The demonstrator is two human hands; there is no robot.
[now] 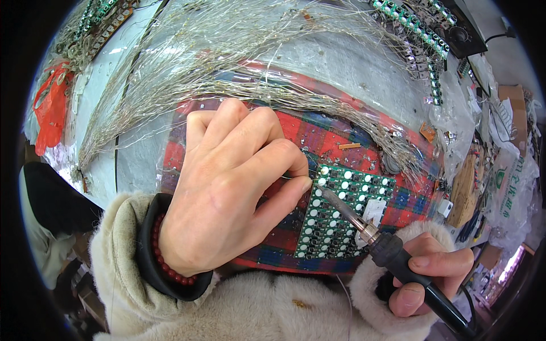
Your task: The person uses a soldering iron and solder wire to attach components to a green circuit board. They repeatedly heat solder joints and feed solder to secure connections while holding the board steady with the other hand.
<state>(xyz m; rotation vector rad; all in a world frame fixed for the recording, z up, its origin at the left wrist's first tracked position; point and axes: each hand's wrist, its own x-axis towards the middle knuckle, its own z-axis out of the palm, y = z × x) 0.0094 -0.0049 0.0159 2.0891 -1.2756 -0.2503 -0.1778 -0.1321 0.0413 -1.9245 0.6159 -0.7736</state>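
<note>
A green circuit board panel point(333, 225) with rows of round white pads and small dark parts lies on a red and blue plaid cloth. At its upper left corner my left hand point(224, 182) is closed, thumb and forefinger pinching a thin wire point(285, 178) whose ends are mostly hidden by the fingers. My right hand point(435, 267) grips a black-handled soldering iron point(392, 256). The iron slants up and left across the board, its dark tip close to the upper left pads; whether it touches cannot be made out. A pale tag-like piece point(373, 211) rests on the board's right part.
Beyond my hands, a long bundle of thin silvery wires point(227, 88) spreads over the plastic-covered table. Strips of green boards point(412, 23) stand at the far right, near clear plastic bags point(509, 187). A red glove-like bag point(52, 108) hangs at the left. Tiny scraps dot the plaid cloth point(307, 136).
</note>
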